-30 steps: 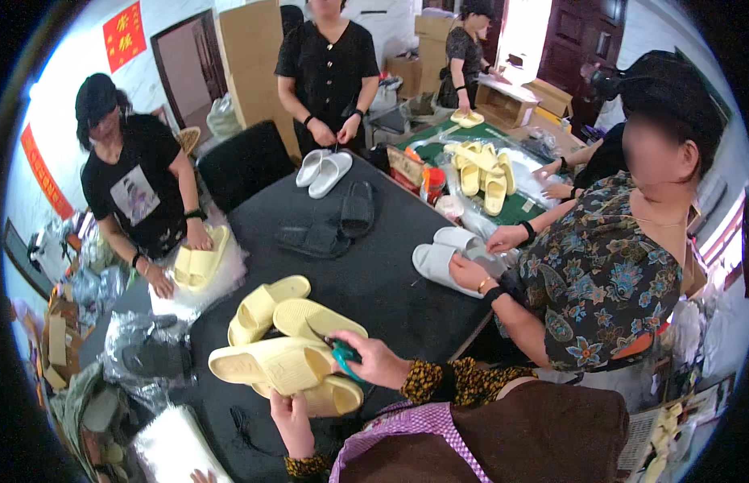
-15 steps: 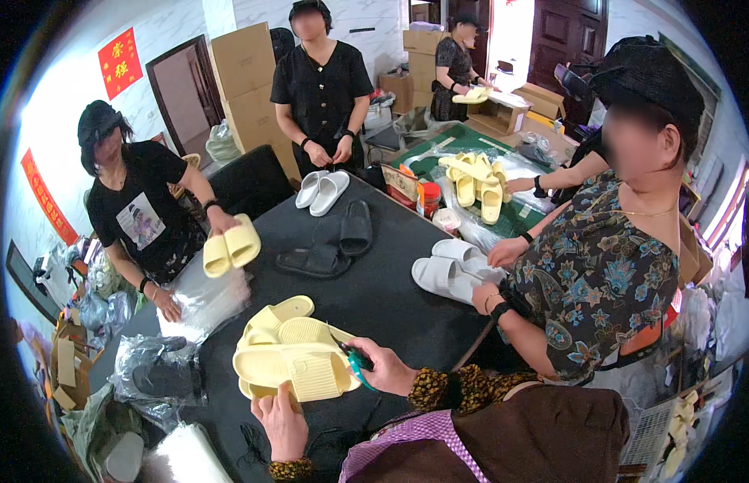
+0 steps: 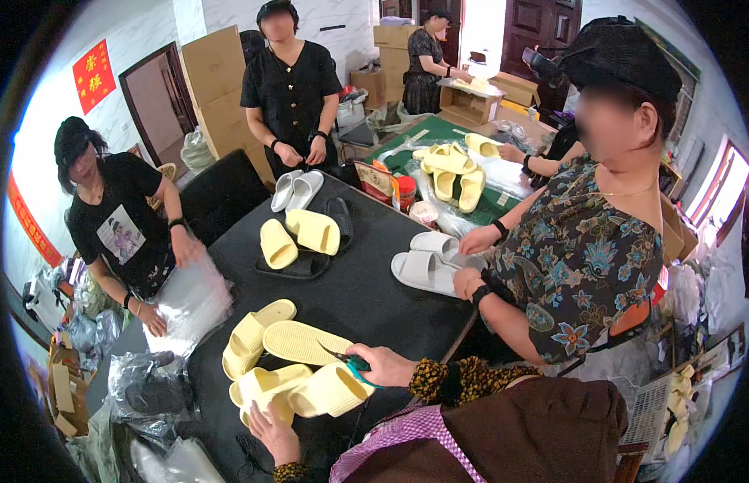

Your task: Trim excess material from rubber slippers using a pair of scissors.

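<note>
Several yellow slippers lie before me on the black table. My left hand [image 3: 274,436] rests with its fingers stretched out against the near-left slipper [image 3: 266,388]. In my right hand [image 3: 386,367] are closed fingers around teal-handled scissors [image 3: 358,364], whose dark blades reach over a slipper lying sole up [image 3: 302,342]. Below that hand another yellow slipper [image 3: 330,391] sits with its strap upward. Farther left lies one more yellow slipper [image 3: 250,346], tilted on its side. My left hand partly covers the near-left slipper's edge.
Across the table, yellow slippers [image 3: 314,232] rest on black ones [image 3: 294,266]. A co-worker at right handles grey slippers [image 3: 427,270]; one at left holds clear plastic bags [image 3: 193,302]. White slippers [image 3: 298,191] stand at the far edge. Wrapped dark slippers [image 3: 149,386] lie at left.
The stacked yellow slippers before me have come apart, one now sole up. The left co-worker's yellow pair has landed on the black slippers. My right hand still holds the scissors.
</note>
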`<action>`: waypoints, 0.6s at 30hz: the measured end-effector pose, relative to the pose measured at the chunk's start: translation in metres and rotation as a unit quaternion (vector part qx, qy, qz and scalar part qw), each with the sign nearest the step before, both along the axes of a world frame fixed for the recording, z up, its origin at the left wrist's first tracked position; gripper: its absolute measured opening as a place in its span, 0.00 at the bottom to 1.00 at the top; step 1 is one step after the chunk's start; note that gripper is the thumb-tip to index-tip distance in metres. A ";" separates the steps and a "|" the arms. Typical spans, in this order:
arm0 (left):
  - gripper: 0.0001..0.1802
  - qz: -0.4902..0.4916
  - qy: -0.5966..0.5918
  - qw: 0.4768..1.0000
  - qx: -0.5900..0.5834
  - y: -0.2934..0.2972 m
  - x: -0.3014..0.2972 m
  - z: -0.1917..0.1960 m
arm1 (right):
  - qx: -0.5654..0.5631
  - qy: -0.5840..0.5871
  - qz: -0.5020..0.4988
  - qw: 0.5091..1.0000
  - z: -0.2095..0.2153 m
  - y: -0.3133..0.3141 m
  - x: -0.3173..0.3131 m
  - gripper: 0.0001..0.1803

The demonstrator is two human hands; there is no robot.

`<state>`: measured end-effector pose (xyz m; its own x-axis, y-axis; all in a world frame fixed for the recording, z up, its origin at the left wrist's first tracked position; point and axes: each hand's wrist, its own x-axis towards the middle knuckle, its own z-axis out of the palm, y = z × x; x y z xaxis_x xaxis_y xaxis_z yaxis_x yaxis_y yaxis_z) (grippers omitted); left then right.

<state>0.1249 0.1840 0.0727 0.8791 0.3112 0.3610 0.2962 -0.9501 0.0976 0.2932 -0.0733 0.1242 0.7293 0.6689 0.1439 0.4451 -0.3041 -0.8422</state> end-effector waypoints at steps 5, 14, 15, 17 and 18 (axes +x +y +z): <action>0.34 0.132 -0.032 0.981 -0.140 0.026 -0.018 -0.014 | -0.017 -0.005 0.007 1.000 -0.008 -0.001 -0.003 0.21; 0.33 0.101 -0.070 0.900 -0.417 0.067 -0.046 -0.086 | 0.018 -0.013 -0.030 0.999 0.009 0.008 -0.003 0.23; 0.31 0.080 -0.091 0.865 -0.488 0.064 -0.034 -0.078 | 0.020 -0.007 -0.046 0.999 0.008 0.007 -0.003 0.22; 0.30 0.034 -0.133 0.816 -0.562 0.068 -0.024 -0.081 | 0.035 -0.050 -0.064 0.996 0.008 0.006 0.000 0.23; 0.31 0.081 -0.122 0.838 -0.526 0.084 -0.038 -0.104 | 0.059 -0.095 -0.058 0.992 0.007 0.013 -0.004 0.23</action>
